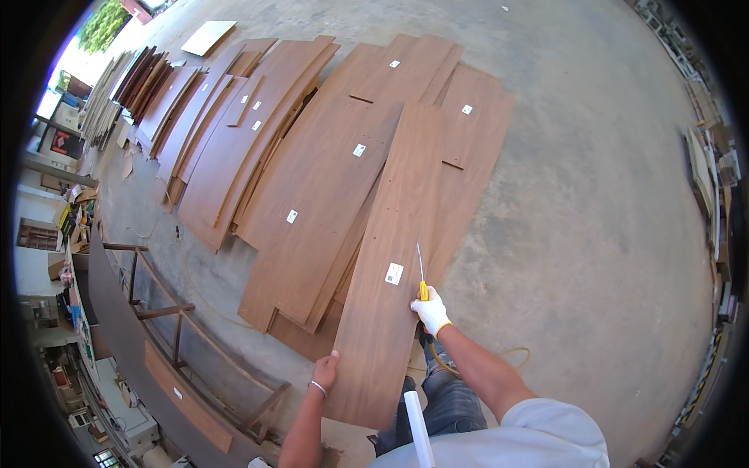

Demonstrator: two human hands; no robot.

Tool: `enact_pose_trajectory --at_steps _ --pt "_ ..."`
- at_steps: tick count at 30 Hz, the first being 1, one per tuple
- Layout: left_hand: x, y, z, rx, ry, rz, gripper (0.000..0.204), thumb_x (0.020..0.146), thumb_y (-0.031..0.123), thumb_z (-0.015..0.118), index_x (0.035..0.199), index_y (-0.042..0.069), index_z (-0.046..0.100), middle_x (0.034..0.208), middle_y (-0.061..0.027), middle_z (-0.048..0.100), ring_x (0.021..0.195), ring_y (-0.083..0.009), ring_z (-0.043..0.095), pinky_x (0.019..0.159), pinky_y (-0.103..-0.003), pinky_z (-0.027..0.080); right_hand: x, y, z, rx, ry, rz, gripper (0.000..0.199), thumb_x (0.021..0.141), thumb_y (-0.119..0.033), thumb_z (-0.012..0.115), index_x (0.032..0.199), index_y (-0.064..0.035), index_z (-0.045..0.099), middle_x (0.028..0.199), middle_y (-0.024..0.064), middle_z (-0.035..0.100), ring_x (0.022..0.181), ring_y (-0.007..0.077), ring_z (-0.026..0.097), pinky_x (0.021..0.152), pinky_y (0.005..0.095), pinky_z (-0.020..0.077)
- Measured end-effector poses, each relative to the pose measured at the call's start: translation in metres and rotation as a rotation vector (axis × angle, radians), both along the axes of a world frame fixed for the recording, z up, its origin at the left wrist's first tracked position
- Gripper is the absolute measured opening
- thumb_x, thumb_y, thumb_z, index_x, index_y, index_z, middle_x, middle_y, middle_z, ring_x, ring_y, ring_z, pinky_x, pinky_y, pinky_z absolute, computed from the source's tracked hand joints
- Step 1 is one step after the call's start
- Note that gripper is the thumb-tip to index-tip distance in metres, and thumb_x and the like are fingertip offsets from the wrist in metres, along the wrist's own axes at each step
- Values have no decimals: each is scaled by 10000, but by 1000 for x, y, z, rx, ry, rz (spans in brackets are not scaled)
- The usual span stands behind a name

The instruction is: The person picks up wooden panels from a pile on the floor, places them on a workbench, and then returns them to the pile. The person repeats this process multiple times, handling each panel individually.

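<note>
In front of me a long brown wood-grain board [381, 331] with a white label [394, 273] slopes away over other panels. My left hand [325, 370], bare with a pale band at the wrist, grips its near left edge, thumb on top and fingers partly hidden. By the board's right edge, my right hand [431, 310] in a white glove is closed around a yellow air blow gun [424, 290]. Its long thin metal nozzle points away from me along the board. A yellowish hose [441, 360] trails below that hand.
Overlapping brown panels [328, 187] with labels cover the floor ahead and left. Farther left stand stacked boards [144, 86]. A brown metal frame [181, 308] and a dark long panel [117, 312] are at lower left. More boards [698, 171] line the far right.
</note>
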State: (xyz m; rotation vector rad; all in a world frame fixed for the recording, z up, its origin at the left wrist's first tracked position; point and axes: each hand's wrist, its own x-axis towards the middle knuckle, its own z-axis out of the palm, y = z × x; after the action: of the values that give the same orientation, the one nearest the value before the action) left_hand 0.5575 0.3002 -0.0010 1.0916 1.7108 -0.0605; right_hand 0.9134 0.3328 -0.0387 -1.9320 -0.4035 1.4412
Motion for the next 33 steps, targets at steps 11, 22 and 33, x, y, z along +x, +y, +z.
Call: enact_pose_trajectory --at_steps 11,22,33 --pt "20 -60 -109 -235 -176 130 734 1001 569 344 1314 -65 540 1307 -210 597 1270 -329 516 1088 -368 345 -46 80 103 210 -561 439 320 780 -230 700 1039 -116 551 1031 153 636 956 372 637 822 443 509" --pt "136 -21 73 84 90 -316 415 906 337 614 1151 2 612 1048 -186 690 981 -300 669 867 -400 511 -69 80 67 76 -702 518 259 844 -226 619 1054 -93 544 1008 187 636 890 386 655 758 466 533" --pt "83 -10 -8 183 471 -277 267 804 272 699 891 32 623 854 -232 688 838 -443 664 774 -528 527 -87 81 64 212 -588 784 235 876 -249 556 1028 -69 549 1011 196 652 896 387 663 784 479 525"
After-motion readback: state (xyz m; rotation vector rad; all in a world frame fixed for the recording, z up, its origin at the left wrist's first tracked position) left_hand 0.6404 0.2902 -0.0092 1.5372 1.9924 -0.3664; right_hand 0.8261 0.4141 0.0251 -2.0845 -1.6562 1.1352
